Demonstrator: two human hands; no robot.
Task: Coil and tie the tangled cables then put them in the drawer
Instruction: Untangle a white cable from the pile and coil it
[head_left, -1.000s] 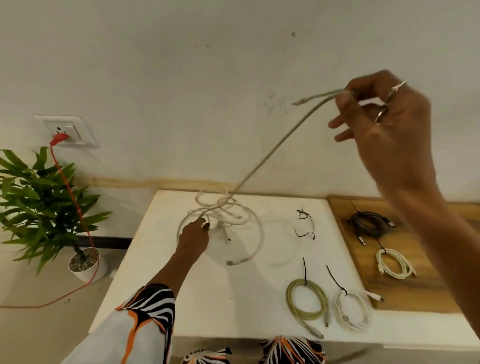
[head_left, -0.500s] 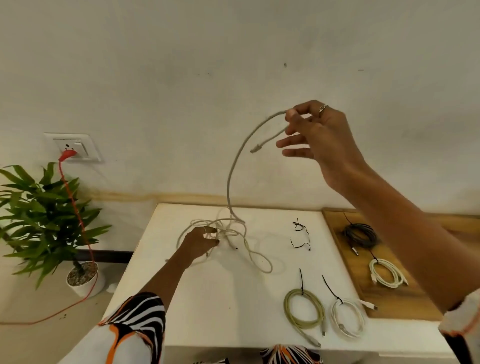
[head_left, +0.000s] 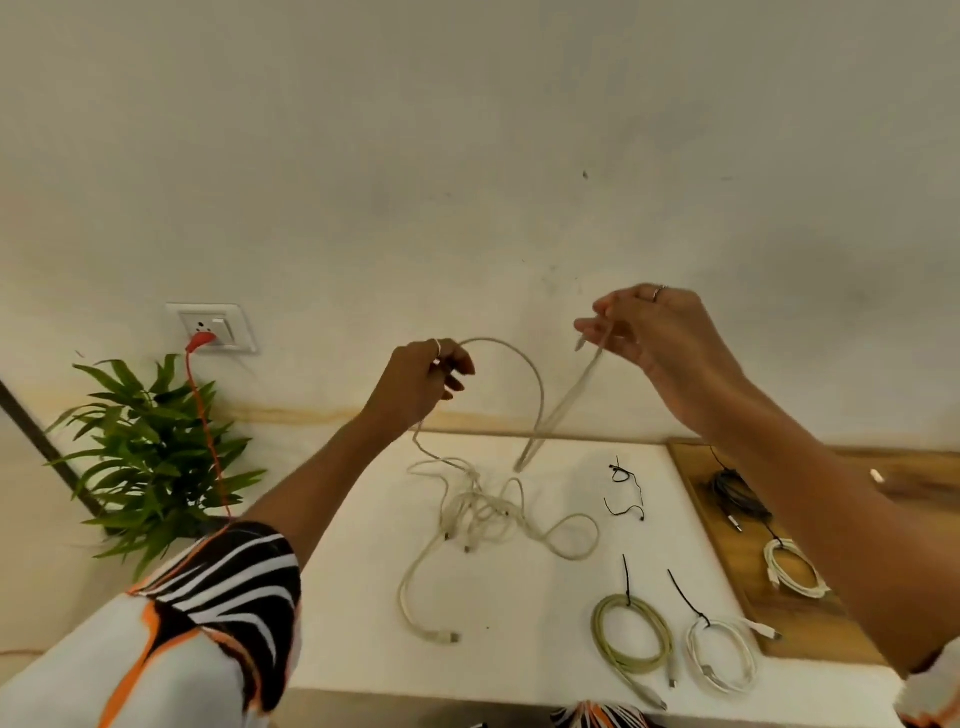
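Beige cable hangs in an arch between the left hand and right hand, both pinching it above the tangle on the white table, so I judge the coiling is only starting and next needs even loops.

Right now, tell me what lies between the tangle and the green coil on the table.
Head view: bare white table separates the tangle from the green coil; only the coil's black tie points up into that gap.

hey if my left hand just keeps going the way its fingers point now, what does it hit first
Probably the raised arc of the beige cable that the left hand itself grips, then the right hand; depth is unclear.
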